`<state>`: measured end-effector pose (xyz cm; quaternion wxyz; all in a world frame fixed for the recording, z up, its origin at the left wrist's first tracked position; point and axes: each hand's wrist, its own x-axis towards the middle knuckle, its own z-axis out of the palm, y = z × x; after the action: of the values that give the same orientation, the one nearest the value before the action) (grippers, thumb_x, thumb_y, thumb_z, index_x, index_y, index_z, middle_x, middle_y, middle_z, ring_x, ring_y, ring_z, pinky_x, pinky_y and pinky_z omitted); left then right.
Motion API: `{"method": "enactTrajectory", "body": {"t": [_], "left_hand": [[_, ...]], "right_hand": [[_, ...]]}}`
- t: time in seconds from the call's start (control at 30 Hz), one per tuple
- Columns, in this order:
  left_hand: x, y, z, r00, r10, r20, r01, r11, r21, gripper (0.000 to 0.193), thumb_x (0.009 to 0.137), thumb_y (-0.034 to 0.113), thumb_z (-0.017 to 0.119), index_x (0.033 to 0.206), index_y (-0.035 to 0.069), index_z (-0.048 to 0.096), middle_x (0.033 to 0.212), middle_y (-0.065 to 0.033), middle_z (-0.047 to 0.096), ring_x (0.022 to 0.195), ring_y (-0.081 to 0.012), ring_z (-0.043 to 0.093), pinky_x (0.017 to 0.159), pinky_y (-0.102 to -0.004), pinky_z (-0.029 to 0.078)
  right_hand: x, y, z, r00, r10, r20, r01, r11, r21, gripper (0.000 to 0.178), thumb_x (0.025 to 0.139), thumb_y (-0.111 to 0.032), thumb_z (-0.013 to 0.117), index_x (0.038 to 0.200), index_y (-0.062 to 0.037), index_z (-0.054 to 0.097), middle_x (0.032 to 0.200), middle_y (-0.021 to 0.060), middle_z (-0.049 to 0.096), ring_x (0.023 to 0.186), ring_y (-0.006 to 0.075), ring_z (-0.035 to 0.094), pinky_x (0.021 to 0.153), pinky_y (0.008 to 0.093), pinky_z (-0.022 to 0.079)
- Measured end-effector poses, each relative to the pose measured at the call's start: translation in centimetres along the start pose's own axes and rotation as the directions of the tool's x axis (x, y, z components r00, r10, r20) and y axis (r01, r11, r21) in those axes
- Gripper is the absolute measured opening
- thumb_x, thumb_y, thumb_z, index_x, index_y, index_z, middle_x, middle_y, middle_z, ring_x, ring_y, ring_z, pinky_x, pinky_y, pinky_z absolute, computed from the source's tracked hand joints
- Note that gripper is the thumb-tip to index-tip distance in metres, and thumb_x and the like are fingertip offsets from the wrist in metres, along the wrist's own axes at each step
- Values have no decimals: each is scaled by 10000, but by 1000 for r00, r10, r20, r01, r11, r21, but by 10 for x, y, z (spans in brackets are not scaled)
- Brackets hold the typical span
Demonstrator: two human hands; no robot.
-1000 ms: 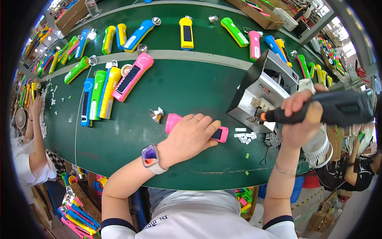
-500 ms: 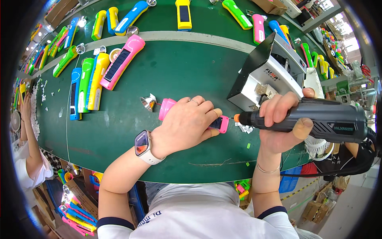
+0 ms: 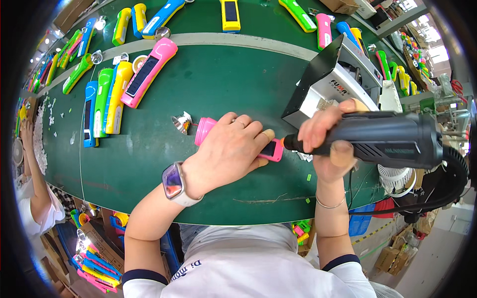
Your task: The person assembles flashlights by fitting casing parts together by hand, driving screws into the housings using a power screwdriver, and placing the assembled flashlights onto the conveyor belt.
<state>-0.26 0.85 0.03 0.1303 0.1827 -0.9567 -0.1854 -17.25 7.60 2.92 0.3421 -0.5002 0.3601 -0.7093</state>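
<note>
Under my left hand (image 3: 230,149) lies a pink flashlight body (image 3: 204,130) on the green table, gripped by my curled fingers. Its round head end points left, and a dark solar panel (image 3: 269,148) shows past my fingertips at the right end. Beside the head end, a shiny reflector cup (image 3: 182,122) lies on its side. My right hand (image 3: 330,144) is wrapped round a black electric screwdriver (image 3: 382,139), held level. The screwdriver's orange tip (image 3: 282,142) meets the flashlight's right end; the bit itself is hidden.
A grey and black box-shaped machine (image 3: 325,89) stands just beyond my right hand. Several finished-looking flashlights (image 3: 149,74) lie at the left, more along the far belt (image 3: 268,20). A black cable (image 3: 457,174) hangs from the screwdriver. Another person's arm (image 3: 35,154) is at far left.
The screwdriver has moved left, so its tip now meets the end of the pink flashlight instead of standing a little apart. My left hand keeps its hold.
</note>
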Motion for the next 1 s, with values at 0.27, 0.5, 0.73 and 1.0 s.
{"method": "enactTrajectory", "body": {"t": [0.27, 0.5, 0.73, 1.0], "left_hand": [[1, -4, 4, 973, -67, -220, 109, 978, 180, 499, 670, 255, 754, 1098, 53, 595, 968, -67, 612, 887, -224, 586, 841, -370, 443], [-5, -11, -3, 972, -98, -214, 132, 980, 150, 449, 694, 256, 745, 1070, 49, 612, 911, -69, 619, 866, -243, 590, 829, -372, 442], [-5, -11, -1, 970, -94, -225, 127, 982, 140, 452, 683, 254, 757, 1058, 48, 611, 891, -73, 616, 835, -242, 596, 784, -358, 444], [-4, -10, -2, 971, -106, -212, 133, 984, 115, 454, 688, 252, 751, 1066, 45, 609, 887, -68, 614, 801, -234, 589, 748, -350, 444]], "right_hand": [[25, -54, -30, 928, -337, -155, 320, 939, -128, 462, 878, -254, 594, 1229, -49, 376, 697, 84, 528, 552, 170, 505, 507, 321, 449], [27, -48, -26, 982, -111, -151, 121, 991, 57, 496, 930, -422, 474, 1263, -72, 363, 649, 12, 438, 510, 112, 418, 539, 295, 380], [6, -24, 2, 984, -140, -107, 152, 982, 115, 601, 830, -368, 675, 1244, -94, 337, 653, 67, 521, 470, 176, 490, 485, 313, 443], [4, -1, 5, 998, -69, 16, 69, 997, -33, 508, 846, -382, 644, 1200, -119, 390, 658, 35, 479, 501, 155, 477, 524, 307, 425]]}}
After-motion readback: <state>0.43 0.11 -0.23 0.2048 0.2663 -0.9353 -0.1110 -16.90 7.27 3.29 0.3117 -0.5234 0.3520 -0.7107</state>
